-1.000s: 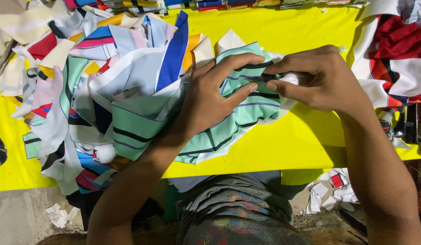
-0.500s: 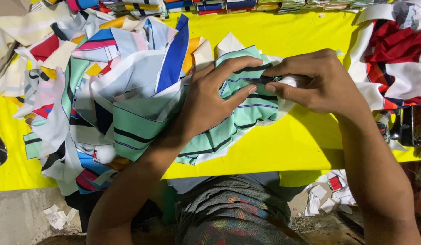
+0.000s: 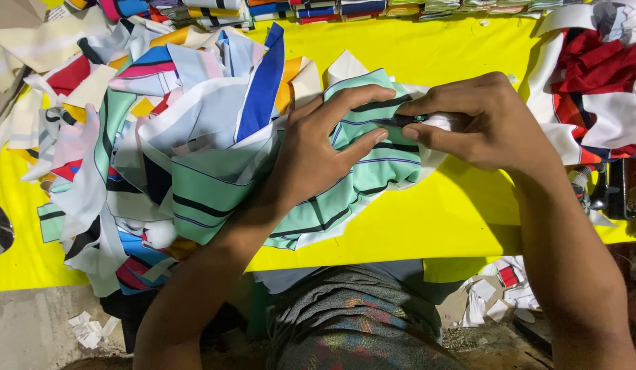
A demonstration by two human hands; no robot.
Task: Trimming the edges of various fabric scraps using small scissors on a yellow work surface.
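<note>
while two hands pin one striped piece, the heap leans close

as the left hand [image 3: 318, 154] lies flat and spread across the mint-green striped fabric piece [image 3: 331, 185], fingers long and open, it presses rather than grips, holding the cloth down on the yellow desk [image 3: 427, 226]. the right hand [image 3: 482, 127] is curled nearly closed, thumb and forefinger pinched on the far upper edge of that same piece, with something small and dark at the fingertips; whether that is a tool or just a dark stripe, i cannot tell. the piece sits mid-desk, its left part tucked under the big pile of mixed fabric scraps [image 3: 146, 137].

risks now. that pile is touching the piece and partly overlapping it, so any tug to the right could drag blue and white strips along and spill them off the near edge, where paper bits [image 3: 88, 329] already lie on the floor. the pinch is on a thin edge only; if the flat hand lifts, the cloth may bunch or slide and the edge slip from the fingers. the red and white cloth heap [image 3: 599, 82] sits near the right wrist, and a wide elbow swing could knock it. folded stacks [image 3: 345, 8] along the back look well apart.
</note>
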